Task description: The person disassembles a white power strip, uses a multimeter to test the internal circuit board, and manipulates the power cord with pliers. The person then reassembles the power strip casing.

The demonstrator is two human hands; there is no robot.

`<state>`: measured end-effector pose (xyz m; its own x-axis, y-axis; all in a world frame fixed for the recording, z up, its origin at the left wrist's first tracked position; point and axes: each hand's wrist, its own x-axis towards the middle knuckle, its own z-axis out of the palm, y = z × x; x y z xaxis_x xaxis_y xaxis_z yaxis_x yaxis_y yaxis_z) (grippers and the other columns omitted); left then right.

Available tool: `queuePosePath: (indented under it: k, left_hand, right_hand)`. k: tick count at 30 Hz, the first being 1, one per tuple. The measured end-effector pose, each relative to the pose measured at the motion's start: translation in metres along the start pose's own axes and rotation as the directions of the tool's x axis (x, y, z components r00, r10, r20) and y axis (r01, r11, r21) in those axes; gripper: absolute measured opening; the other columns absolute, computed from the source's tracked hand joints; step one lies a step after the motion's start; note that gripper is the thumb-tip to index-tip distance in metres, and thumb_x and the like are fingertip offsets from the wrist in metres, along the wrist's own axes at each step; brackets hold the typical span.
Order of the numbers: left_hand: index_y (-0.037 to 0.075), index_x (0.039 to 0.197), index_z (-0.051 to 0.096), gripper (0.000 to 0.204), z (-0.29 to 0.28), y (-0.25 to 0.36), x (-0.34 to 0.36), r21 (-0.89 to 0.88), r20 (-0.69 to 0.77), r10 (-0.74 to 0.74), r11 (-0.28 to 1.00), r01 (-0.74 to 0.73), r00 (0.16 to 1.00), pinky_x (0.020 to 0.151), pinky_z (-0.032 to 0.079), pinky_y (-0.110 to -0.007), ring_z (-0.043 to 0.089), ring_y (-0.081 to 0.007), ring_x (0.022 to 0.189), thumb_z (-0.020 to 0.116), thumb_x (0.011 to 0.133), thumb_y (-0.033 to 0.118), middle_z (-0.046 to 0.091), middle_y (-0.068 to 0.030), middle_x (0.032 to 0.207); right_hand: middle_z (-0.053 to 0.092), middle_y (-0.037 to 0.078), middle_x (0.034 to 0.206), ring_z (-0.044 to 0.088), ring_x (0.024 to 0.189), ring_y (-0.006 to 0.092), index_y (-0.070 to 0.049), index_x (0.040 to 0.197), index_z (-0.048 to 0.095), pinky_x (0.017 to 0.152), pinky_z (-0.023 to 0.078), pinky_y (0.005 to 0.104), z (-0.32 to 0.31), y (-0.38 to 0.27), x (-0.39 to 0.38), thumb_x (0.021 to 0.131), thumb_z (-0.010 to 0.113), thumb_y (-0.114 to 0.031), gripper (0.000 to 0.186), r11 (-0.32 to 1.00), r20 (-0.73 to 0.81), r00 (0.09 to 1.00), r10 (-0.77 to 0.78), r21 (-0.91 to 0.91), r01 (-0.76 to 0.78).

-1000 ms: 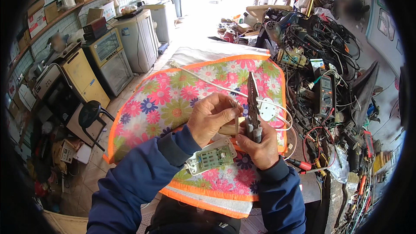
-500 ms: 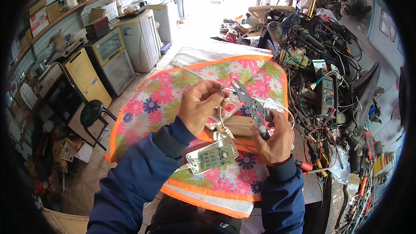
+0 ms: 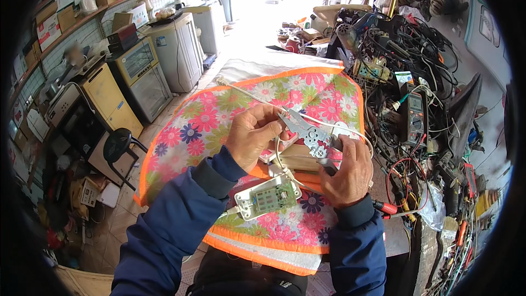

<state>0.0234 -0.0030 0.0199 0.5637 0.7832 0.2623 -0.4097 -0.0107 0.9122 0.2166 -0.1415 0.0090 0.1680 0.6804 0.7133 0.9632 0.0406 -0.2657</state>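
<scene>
My left hand (image 3: 253,136) is closed in a pinch on the end of a thin white cable (image 3: 278,156) that hangs down from its fingers. My right hand (image 3: 349,174) grips a pair of grey wire strippers (image 3: 312,138) with dark handles. Their jaws reach the left fingertips, slightly apart around the pinched end; whether they touch the wire is hard to see. Below the hands lies an opened white housing (image 3: 249,208) with a green circuit board (image 3: 269,198) in it. Partly hidden behind the hands are a red-and-white piece (image 3: 268,157) and a tan wooden block (image 3: 301,159).
A flowered cloth (image 3: 192,131) with orange edging covers the table. Another white cable (image 3: 312,118) curves across it. At the right are heaped black cables (image 3: 405,49), a multimeter (image 3: 416,118) and a red-handled tool (image 3: 385,207). A black stool (image 3: 118,145) stands left.
The wire strippers have moved left and slightly down, bringing their jaws to my left fingertips. Their flat face has turned more into view. My left hand has stayed nearly still.
</scene>
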Motion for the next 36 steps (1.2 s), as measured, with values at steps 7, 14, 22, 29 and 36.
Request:
queuePosePath:
  k: [7, 14, 22, 29, 36]
  left_hand:
    - [0.002, 0.116, 0.061, 0.017, 0.0006, 0.0002, -0.0004, 0.059, 0.048, -0.011, 0.998, 0.008, 0.999, 0.065, 0.059, -0.031, 0.070, -0.0158, 0.083, 0.063, 0.099, 0.007, 0.068, -0.0076, 0.097]
    - [0.003, 0.116, 0.060, 0.018, -0.0008, -0.0010, -0.0006, 0.038, 0.053, -0.011, 0.999, 0.009, 0.999, 0.065, 0.059, -0.031, 0.070, -0.0157, 0.083, 0.063, 0.099, 0.008, 0.068, -0.0073, 0.098]
    - [0.004, 0.119, 0.057, 0.021, -0.0026, -0.0033, 0.0001, -0.010, 0.082, 0.020, 1.000, -0.020, 0.996, 0.063, 0.057, -0.030, 0.067, -0.0138, 0.082, 0.064, 0.099, 0.008, 0.066, -0.0054, 0.097]
    - [0.004, 0.119, 0.058, 0.021, -0.0007, -0.0037, -0.0001, 0.008, 0.047, 0.027, 1.000, -0.027, 0.999, 0.063, 0.056, -0.030, 0.067, -0.0139, 0.083, 0.064, 0.099, 0.008, 0.066, -0.0057, 0.097]
    - [0.004, 0.117, 0.058, 0.019, 0.0002, -0.0037, 0.0005, 0.005, 0.031, 0.033, 0.999, -0.033, 0.999, 0.062, 0.056, -0.030, 0.067, -0.0155, 0.078, 0.063, 0.099, 0.007, 0.067, -0.0074, 0.091]
  right_hand:
    - [0.059, 0.019, 0.104, 0.057, 0.098, 0.0386, 0.001, 0.121, 0.056, 0.089, 0.045, 0.0464, -0.0022, -0.0011, 0.0003, 0.066, 0.078, -0.012, 0.061, 1.000, -0.004, 1.000, -0.002, -0.003, 0.002]
    - [0.060, 0.019, 0.103, 0.058, 0.096, 0.0402, 0.000, 0.121, 0.056, 0.085, 0.047, 0.0469, -0.0023, -0.0013, 0.0008, 0.065, 0.075, -0.008, 0.060, 1.000, -0.016, 1.000, -0.009, -0.002, 0.009]
    - [0.059, 0.019, 0.101, 0.059, 0.094, 0.0408, 0.000, 0.119, 0.057, 0.081, 0.048, 0.0475, -0.0025, -0.0018, 0.0014, 0.064, 0.073, -0.006, 0.057, 1.000, -0.033, 0.999, -0.027, -0.002, 0.027]
    - [0.060, 0.018, 0.099, 0.059, 0.092, 0.0404, 0.000, 0.117, 0.058, 0.080, 0.048, 0.0474, -0.0031, -0.0023, 0.0014, 0.064, 0.073, -0.006, 0.056, 1.000, -0.015, 1.000, -0.016, -0.004, 0.016]
    - [0.061, 0.017, 0.098, 0.060, 0.092, 0.0400, -0.002, 0.114, 0.059, 0.079, 0.049, 0.0475, -0.0030, -0.0025, 0.0019, 0.064, 0.073, -0.007, 0.052, 1.000, -0.009, 1.000, -0.008, 0.013, 0.008]
